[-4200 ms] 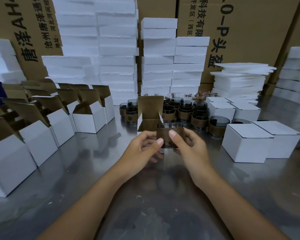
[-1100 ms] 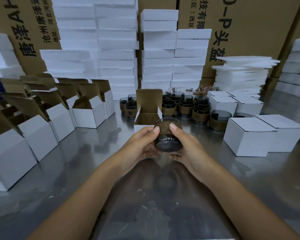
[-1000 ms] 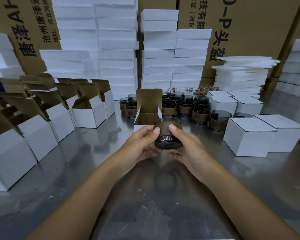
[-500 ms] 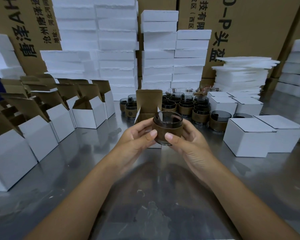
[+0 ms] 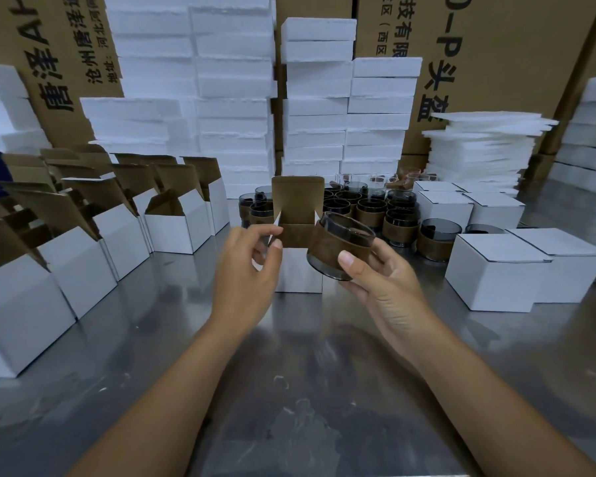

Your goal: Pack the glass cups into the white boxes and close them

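While my right hand (image 5: 386, 287) grips a brown-sleeved smoky glass cup (image 5: 339, 249) beside the open white box (image 5: 298, 270) mid-counter, my left hand (image 5: 248, 270) curls at its flap, grip unclear; few closed boxes (image 5: 496, 270) at right edge, many cups (image 5: 369, 208) unpacked.

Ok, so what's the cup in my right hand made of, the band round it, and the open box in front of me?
The cup in the right hand looks like smoky tinted glass, glossy, see-through at the rim. Its band is matte brown, maybe cork or faux leather; hard to tell. The open box is cardboard, white outside, raw brown inside, with folded flaps.
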The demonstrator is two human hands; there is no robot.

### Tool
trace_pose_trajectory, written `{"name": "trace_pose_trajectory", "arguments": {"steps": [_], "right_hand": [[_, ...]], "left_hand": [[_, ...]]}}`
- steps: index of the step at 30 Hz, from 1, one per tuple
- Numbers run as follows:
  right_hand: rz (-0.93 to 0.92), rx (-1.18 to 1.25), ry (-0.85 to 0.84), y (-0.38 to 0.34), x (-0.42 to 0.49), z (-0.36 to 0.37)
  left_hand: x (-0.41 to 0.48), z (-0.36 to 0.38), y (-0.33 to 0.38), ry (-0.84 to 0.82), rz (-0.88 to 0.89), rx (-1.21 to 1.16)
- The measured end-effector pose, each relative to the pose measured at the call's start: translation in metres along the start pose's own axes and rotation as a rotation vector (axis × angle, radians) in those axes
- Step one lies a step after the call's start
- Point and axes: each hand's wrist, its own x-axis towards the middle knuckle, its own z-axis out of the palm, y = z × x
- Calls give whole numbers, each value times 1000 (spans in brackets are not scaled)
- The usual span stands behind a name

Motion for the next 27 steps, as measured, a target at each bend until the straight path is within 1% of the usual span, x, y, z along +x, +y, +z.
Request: {"name": "trace_pose_trajectory", "arguments": {"steps": [3,6,9,14,18,20,27], "right_hand": [[-9,-6,4,0,0,-1],[-54,9,29,0,0,-2],[-151,-16,49,-1,-1,-2],[-372,-164,32,-2,-3,0],[-471,-268,-9,-3,-4,1],[-485,-291,-26,-3,-4,2],[-479,-283,-29,0,0,-1]], "left_hand": [[0,5,-9,-95,-51,172],[-2,5,-14,-174,-34,216],[-3,4,-13,-173,40,214],[-7,5,-5,-215,173,190],[-11,5,4,-261,346,185],[-12,5,8,-259,412,184],[-14,6,13,-263,492,186]]}}
